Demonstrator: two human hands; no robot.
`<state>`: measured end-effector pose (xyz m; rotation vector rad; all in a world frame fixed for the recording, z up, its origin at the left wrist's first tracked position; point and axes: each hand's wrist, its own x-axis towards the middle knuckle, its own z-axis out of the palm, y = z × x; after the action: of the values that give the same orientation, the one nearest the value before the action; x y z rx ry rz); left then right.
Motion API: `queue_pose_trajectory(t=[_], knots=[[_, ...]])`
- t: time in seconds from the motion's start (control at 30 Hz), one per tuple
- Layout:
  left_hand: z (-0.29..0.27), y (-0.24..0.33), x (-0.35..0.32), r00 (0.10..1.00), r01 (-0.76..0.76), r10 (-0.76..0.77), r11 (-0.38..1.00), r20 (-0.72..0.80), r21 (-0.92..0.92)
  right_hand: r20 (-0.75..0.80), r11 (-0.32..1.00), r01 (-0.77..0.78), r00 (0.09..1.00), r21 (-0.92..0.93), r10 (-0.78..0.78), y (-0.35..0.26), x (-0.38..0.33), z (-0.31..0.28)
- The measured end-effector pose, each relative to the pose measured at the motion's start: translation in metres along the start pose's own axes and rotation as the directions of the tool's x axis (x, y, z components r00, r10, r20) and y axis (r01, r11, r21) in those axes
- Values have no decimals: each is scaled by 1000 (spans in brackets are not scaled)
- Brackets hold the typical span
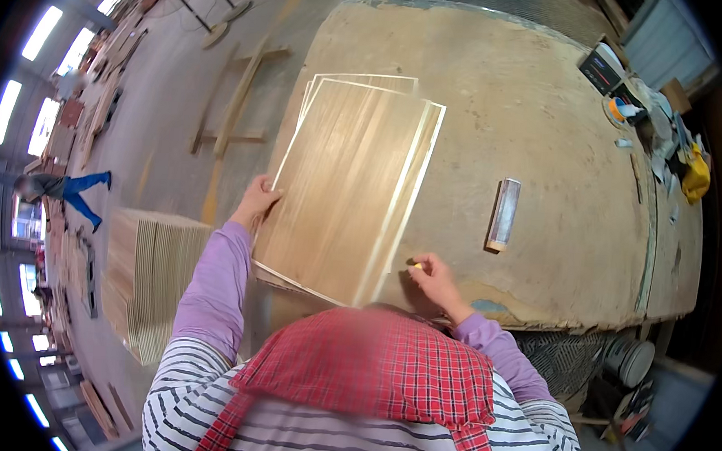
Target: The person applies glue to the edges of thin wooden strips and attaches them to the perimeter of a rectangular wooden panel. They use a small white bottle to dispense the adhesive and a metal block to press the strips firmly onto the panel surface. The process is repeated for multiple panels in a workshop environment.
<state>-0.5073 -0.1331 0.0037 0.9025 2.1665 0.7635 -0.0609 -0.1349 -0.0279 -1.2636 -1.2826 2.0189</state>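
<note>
A flat wood-grain panel [339,167] with pale edges lies slightly turned on top of other panels on the worktable [576,163]. At its left edge my left hand [256,202] grips it, thumb on the top face and the other fingers mostly hidden. Just off the panels' lower right corner, my right hand [438,280] pinches a small yellow piece [417,266], too small to name. To the right of the panels lies a long narrow block [504,215] with a greyish top and a wooden end, apart from both hands.
Left of the table, a tall stack of panels [150,280] stands on the floor near a wooden frame [241,105]. Black box [601,71], tape roll [615,110] and yellow cloth [695,174] crowd the table's right side. A person [65,189] walks far left.
</note>
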Motion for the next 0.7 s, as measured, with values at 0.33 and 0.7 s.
queue_pose_trajectory(t=[0.33,0.7], knots=[[188,155,-109,760,-451,647,455,63,767,-143,989,9,989,-145,-30,-34,-16,-211],[262,190,-65,742,-316,670,324,20,892,-261,992,-60,961,111,87,-65,-12,-295]])
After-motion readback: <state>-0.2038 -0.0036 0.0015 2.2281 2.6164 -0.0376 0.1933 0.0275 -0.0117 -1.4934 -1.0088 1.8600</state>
